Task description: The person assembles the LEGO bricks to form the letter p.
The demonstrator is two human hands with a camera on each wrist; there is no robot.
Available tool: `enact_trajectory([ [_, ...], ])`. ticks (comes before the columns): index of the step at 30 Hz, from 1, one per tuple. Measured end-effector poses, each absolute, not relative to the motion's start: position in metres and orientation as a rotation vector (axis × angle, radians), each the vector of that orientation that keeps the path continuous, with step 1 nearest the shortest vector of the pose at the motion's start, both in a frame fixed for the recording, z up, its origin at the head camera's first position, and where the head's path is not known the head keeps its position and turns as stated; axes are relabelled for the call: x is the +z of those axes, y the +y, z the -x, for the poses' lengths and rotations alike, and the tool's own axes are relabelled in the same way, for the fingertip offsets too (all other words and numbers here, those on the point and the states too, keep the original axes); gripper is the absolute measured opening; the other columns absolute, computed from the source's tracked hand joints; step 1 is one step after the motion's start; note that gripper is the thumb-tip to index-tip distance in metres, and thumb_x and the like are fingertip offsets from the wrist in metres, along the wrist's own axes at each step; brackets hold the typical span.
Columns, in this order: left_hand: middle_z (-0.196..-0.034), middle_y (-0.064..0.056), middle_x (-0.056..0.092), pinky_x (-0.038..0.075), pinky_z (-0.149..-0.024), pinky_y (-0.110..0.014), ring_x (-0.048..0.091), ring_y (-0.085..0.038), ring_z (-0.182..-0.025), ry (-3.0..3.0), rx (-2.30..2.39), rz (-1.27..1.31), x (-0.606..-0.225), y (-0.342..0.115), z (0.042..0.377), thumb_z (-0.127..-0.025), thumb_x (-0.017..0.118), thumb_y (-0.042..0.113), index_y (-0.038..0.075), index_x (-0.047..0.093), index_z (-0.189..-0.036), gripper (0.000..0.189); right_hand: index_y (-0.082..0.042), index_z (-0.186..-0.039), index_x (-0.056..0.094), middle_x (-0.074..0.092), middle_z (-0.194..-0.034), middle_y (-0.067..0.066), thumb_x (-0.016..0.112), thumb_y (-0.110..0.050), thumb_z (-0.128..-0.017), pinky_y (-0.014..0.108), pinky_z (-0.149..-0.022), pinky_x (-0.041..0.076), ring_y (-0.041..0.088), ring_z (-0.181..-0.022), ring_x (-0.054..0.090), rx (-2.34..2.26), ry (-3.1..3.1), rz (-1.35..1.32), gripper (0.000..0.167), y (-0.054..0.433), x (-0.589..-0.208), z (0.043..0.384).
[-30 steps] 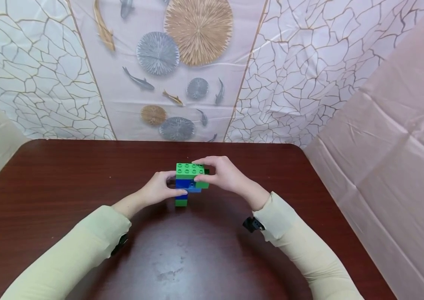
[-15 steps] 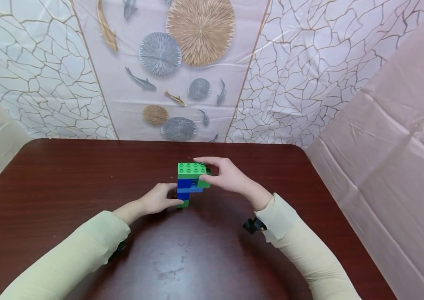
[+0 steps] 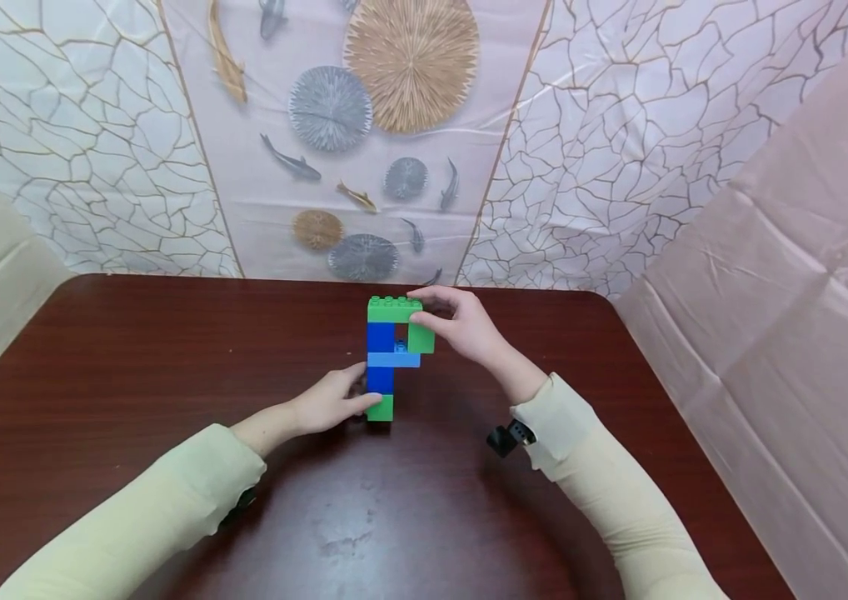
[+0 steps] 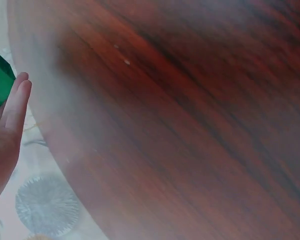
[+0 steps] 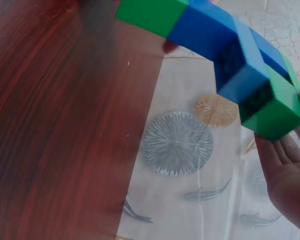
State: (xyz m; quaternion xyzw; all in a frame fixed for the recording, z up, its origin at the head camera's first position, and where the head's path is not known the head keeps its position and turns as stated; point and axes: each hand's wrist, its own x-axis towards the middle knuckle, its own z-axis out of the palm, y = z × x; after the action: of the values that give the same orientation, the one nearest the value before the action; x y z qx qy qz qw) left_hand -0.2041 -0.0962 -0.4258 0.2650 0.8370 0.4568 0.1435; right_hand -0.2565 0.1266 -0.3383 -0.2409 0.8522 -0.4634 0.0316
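In the head view a P-shaped structure of toy building bricks (image 3: 381,379) stands upright over the table. From the bottom it has a green brick (image 3: 381,412), a dark blue one, a light blue plate (image 3: 394,360), another dark blue brick (image 3: 381,337) and a long studded green brick (image 3: 391,312) on top. A smaller green brick (image 3: 421,340) hangs under its right end, apart from the plate in the right wrist view's angle I cannot tell. My left hand (image 3: 328,402) grips the bottom, thumb in front. My right hand (image 3: 465,323) pinches the upper right corner.
A dark reddish wooden table (image 3: 169,350) lies under the hands. Behind it hangs a patterned cloth (image 3: 259,208) with fish and round shapes. A plain pinkish cloth (image 3: 784,333) slopes along the right side.
My left hand has slid down from the middle dark blue bricks to the bottom green brick. The structure has tilted so its front faces me more, its top raised by my right hand.
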Motion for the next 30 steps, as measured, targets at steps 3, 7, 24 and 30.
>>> enact_trajectory([
  [3, -0.103, -0.012, 0.061, 0.052, -0.07, -0.023, 0.062, -0.011, -0.077, 2.406, 1.342, -0.797, -0.424, -0.092, 0.201, -0.084, 0.07, 0.018, 0.0, 0.019, -0.143, 0.08, -0.012, -0.119, 0.063, 0.067, -0.111, 0.009, 0.065, -0.023, -0.089, 0.037, -0.085, 0.051, 0.021, -0.1, 0.061, -1.468, 2.647, 0.678, 0.033, 0.127, -0.339, 0.261],
  [7, -0.102, -0.014, 0.057, 0.052, -0.067, -0.022, 0.06, -0.01, -0.071, 2.416, 1.368, -0.816, -0.422, -0.086, 0.196, -0.077, 0.075, 0.005, 0.003, -0.006, -0.148, 0.107, -0.013, -0.117, 0.065, 0.068, -0.11, 0.01, 0.064, -0.023, -0.089, 0.037, -0.086, 0.05, 0.021, -0.099, 0.061, -1.514, 2.651, 0.576, 0.03, 0.128, -0.34, 0.266],
  [24, -0.117, -0.016, 0.048, 0.051, -0.077, -0.026, 0.056, -0.016, -0.089, 2.559, 1.237, -0.823, -0.424, -0.083, 0.187, -0.083, 0.071, 0.017, -0.001, 0.001, -0.149, 0.097, -0.006, -0.118, 0.065, 0.066, -0.115, 0.014, 0.062, -0.021, -0.09, 0.035, -0.08, 0.05, 0.024, -0.098, 0.06, -1.459, 2.667, 0.367, 0.031, 0.129, -0.362, 0.284],
  [30, -0.143, -0.021, 0.028, 0.041, -0.103, -0.045, 0.039, -0.031, -0.128, 2.633, 1.175, -0.741, -0.424, -0.079, 0.184, -0.083, 0.071, 0.018, -0.002, 0.01, -0.148, 0.091, -0.009, -0.117, 0.066, 0.065, -0.117, 0.011, 0.063, -0.025, -0.09, 0.031, -0.079, 0.049, 0.023, -0.102, 0.059, -1.412, 2.692, 0.309, 0.031, 0.129, -0.372, 0.289],
])
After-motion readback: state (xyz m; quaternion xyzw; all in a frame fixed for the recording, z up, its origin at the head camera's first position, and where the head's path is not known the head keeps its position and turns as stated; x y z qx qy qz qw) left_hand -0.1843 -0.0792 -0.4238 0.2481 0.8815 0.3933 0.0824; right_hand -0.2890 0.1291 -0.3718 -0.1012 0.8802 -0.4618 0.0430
